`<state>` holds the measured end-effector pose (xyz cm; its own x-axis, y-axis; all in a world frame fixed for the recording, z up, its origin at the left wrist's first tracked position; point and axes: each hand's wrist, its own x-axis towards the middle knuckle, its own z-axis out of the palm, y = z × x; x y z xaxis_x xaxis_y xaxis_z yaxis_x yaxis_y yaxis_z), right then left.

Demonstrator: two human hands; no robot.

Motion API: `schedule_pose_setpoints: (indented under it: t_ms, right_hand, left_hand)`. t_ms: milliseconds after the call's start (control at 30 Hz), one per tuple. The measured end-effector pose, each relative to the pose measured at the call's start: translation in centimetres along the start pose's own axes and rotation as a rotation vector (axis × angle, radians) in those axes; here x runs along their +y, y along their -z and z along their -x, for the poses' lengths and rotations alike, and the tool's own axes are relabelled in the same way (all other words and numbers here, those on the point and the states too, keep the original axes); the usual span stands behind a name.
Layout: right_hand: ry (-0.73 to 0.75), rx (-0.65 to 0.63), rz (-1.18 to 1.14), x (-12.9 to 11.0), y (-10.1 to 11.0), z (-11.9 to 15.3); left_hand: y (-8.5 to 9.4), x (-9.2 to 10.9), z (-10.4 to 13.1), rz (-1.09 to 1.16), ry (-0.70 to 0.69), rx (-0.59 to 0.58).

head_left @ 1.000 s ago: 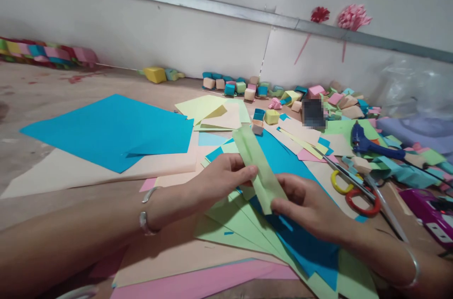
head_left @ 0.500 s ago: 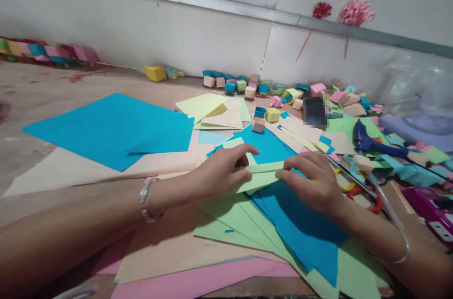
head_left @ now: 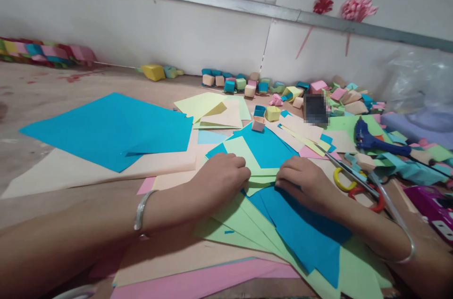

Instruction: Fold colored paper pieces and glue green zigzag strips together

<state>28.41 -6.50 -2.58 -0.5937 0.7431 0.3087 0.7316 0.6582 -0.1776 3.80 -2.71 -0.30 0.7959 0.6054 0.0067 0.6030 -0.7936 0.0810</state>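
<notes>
Where the head view looks down on the table [head_left: 122, 83], a folded pale green strip [head_left: 264, 175] spans the space between the two hands, over loose paper well in from the near edge. Left hand [head_left: 226, 178] and right hand [head_left: 307, 183] each have a grip curled closed on one end of it — the fingertips are partly hidden. Beneath, green sheets [head_left: 244, 223] and blue paper [head_left: 304, 237] fan toward the near edge. A large blue sheet [head_left: 109, 129] lies to the left, small paper boxes [head_left: 229, 86] line the back edge, and toward the right edge are scissors [head_left: 382, 201], a blue glue gun [head_left: 366, 138] and — nearer the corner — a purple socket block [head_left: 430, 207].
</notes>
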Motion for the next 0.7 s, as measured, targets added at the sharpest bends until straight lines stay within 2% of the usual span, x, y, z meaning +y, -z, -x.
schedule_pose_setpoints:
  t_ms: [167,300,467,700]
  right_hand:
    - [-0.14,-0.04,-0.148,0.39,-0.68,-0.16]
    - [-0.241,-0.071,-0.141,0.05,-0.75,-0.45]
    - [-0.277,-0.093,-0.133,-0.29,-0.53,-0.65]
    - [-0.315,-0.143,-0.1,0.16,-0.88,-0.63]
  left_hand:
    - [0.64,0.22,0.19,0.113,0.095,-0.054]
    - [0.65,-0.09,0.13,0.131,0.139,-0.073]
    - [0.39,-0.47,0.0,0.163,0.195,-0.074]
    - [0.43,-0.25,0.2,0.075,0.168,-0.09]
